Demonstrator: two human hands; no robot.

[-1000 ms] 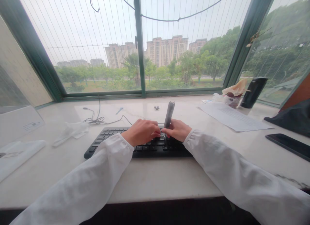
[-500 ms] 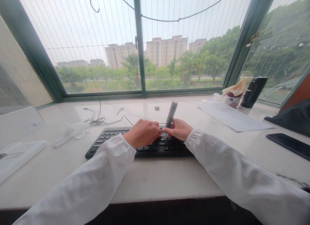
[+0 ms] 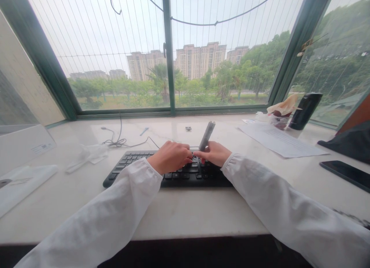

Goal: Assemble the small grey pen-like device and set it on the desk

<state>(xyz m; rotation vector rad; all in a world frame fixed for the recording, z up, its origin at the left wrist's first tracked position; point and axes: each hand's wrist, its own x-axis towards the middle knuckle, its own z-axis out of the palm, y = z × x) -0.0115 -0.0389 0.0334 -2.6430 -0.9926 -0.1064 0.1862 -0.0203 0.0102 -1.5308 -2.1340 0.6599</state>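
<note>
A black keyboard (image 3: pixel 179 176) lies across the white counter under both of my hands. My right hand (image 3: pixel 215 153) is closed around a grey stick-shaped tool (image 3: pixel 207 135). The tool stands tilted, its top leaning right and away from me; its lower end is down at the keys, largely covered by my fingers. Just left of it, my left hand (image 3: pixel 172 156) rests over the keys with its fingers curled together. Its fingertips meet the keyboard close to my right thumb, and anything they pinch is hidden.
Small dark pieces (image 3: pixel 188 128) and a thin blue strip (image 3: pixel 144 131) lie behind the keyboard. A coiled cable (image 3: pixel 117 142) and crumpled plastic (image 3: pixel 89 154) are at left. Paper sheets (image 3: pixel 277 141), a phone (image 3: pixel 348 173) and a black bottle (image 3: pixel 305 111) are at right.
The tool leans slightly more to the right than before. Both hands stay at nearly the same spot on the keyboard, and the whole view has shifted a little.
</note>
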